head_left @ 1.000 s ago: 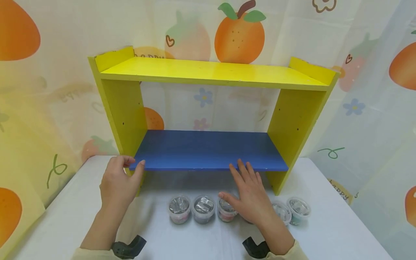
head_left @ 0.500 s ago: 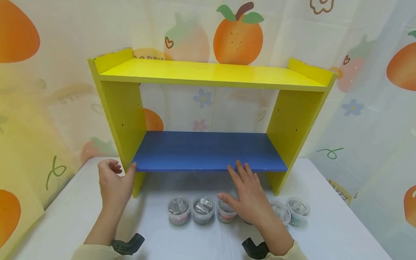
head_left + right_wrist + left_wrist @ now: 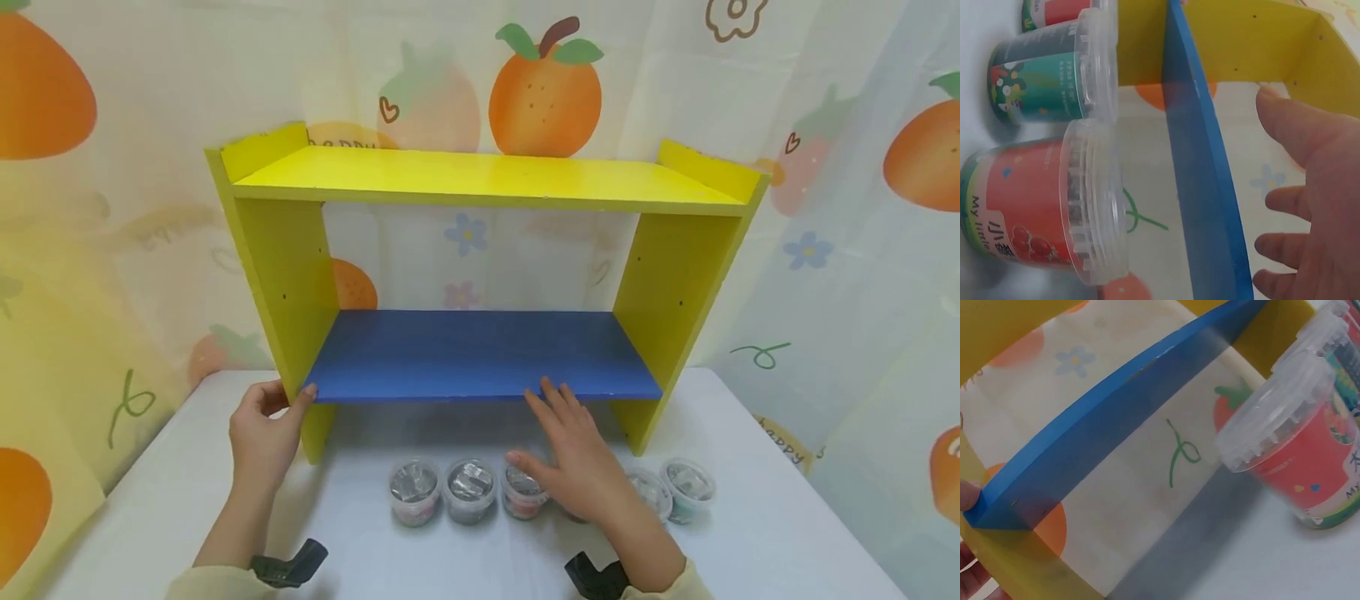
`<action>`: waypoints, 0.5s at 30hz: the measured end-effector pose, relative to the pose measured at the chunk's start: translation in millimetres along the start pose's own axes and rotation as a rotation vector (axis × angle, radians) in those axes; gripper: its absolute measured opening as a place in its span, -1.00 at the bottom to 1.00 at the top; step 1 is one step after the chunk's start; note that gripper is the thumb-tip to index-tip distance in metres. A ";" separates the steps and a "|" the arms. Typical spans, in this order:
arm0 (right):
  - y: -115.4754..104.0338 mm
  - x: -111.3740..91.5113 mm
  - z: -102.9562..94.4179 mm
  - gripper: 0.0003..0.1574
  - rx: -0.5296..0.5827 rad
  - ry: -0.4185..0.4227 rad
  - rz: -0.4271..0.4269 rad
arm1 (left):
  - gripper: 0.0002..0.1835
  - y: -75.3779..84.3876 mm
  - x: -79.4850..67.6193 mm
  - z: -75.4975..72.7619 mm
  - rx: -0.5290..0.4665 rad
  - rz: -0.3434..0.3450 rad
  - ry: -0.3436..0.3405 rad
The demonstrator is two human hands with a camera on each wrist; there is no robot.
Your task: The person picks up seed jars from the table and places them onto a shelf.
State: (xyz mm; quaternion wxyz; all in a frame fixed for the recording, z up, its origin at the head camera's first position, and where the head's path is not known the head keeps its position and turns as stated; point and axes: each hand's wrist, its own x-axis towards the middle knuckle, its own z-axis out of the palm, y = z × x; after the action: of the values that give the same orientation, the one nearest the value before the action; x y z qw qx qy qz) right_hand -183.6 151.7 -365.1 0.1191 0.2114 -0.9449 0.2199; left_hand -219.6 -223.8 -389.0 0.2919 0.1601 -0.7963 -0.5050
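A yellow shelf unit (image 3: 495, 177) with a blue lower board (image 3: 480, 354) stands upright on the table. At its left side panel (image 3: 281, 283), my left hand (image 3: 258, 437) grips the front edge. The thumb (image 3: 967, 495) lies on the end of the blue board, and the other fingers are round the panel's outer side. My right hand (image 3: 577, 458) is spread with straight fingers by the blue board's front edge, right of the middle. Whether its fingertips touch the board, I cannot tell. In the right wrist view that hand (image 3: 1329, 200) holds nothing.
Several small lidded plastic tubs stand in a row before the shelf, among them a left one (image 3: 414, 493) and a right one (image 3: 688, 490). My right hand partly covers some. The white table (image 3: 360, 558) reaches a fruit-patterned cloth (image 3: 150, 275) behind.
My left hand has moved left and down from the blue board's corner, and its fingers now go round the side panel. The right hand stays nearly still. The head view has shifted slightly.
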 end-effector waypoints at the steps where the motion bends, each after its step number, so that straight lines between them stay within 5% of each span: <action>1: 1.5 -1.0 -0.7 0.02 0.017 -0.002 0.000 | -0.55 -1.1 0.0 0.6 -0.007 -0.004 0.004; 15: 42.9 -37.3 -32.6 -0.03 0.049 0.046 0.063 | -0.62 -4.8 1.8 -1.0 0.032 0.042 0.057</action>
State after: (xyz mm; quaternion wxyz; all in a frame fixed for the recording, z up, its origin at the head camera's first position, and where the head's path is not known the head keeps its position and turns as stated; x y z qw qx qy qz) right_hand -165.8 214.7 -364.1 0.1287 0.1794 -0.9424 0.2511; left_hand -220.5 -227.6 -392.4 0.3224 0.1622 -0.7989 -0.4812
